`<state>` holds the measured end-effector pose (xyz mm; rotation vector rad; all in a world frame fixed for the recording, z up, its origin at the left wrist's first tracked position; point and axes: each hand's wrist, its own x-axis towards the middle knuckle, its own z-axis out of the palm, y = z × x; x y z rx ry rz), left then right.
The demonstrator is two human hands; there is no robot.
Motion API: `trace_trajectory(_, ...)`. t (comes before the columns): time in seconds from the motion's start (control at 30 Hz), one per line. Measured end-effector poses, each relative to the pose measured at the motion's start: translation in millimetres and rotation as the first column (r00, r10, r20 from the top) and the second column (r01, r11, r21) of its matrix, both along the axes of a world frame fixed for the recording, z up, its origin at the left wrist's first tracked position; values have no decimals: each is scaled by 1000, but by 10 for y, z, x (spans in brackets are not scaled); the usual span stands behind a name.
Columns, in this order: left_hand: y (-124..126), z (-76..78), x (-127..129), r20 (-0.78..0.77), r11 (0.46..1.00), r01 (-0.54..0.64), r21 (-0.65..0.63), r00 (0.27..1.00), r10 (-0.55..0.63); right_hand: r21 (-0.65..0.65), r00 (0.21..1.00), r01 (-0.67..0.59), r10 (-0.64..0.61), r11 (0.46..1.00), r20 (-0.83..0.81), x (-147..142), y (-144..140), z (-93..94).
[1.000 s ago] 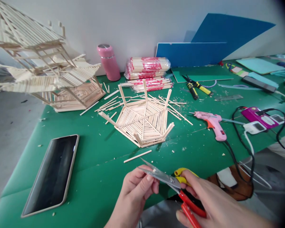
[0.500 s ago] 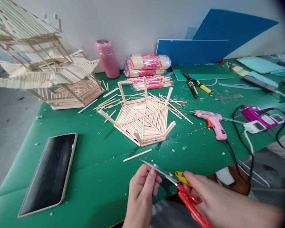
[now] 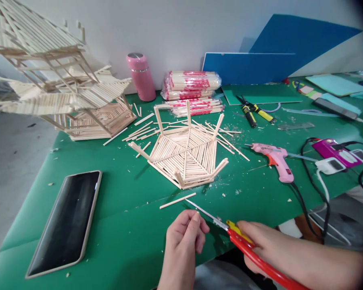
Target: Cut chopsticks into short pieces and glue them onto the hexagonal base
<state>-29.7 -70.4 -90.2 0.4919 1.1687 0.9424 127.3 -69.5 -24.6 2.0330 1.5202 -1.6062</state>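
1. Right hand [image 3: 269, 249] grips the scissors [image 3: 230, 229], blades closed and pointing at a loose stick [image 3: 177, 200] on the mat [image 3: 124, 217].
2. Left hand [image 3: 184, 237] is curled, fingertips pinched; contents cannot be told.
3. Risk: the blade tips lie just beside the left fingers; a slip could nick them.
4. Risk: a stray sweep could knock the stick frame [image 3: 184, 155] nearby.

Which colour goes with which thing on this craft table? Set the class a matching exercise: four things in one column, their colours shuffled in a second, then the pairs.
Things:
1. glue gun
2. scissors handles
3. phone screen
4. table mat

Colours:
A. green
B. black
C. pink
D. red

Pairs: 1-C, 2-D, 3-B, 4-A
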Motion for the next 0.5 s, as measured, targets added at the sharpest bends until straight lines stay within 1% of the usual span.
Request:
trace_trajectory(0.07,2,12,0,25,1000,-20,0,999,20,-58,1000,0,0,998,-6,26,29,79)
trace_trajectory(0.1,2,26,-2,40,1000,-24,-2,999,24,-34,1000,-15,15,999,3,52,28,101)
trace_trajectory(0.17,4,65,-9,55,1000,-31,-4,998,31,111,996,-75,69,991,54,139,-5,105)
trace_trajectory(0.23,7,106,-21,46,999,-43,0,998,43,241,991,-107,84,965,106,273,-68,62)
trace_trajectory(0.37,16,148,-77,-50,997,-59,57,997,62,392,970,-105,7,914,244,608,-206,-65)
trace_trajectory(0.43,21,143,-125,-145,994,-28,107,989,43,443,944,-97,-59,891,325,749,-237,-121)
trace_trajectory(0.5,30,127,-187,-273,985,37,170,962,11,502,906,-97,-132,860,401,852,-219,-180)
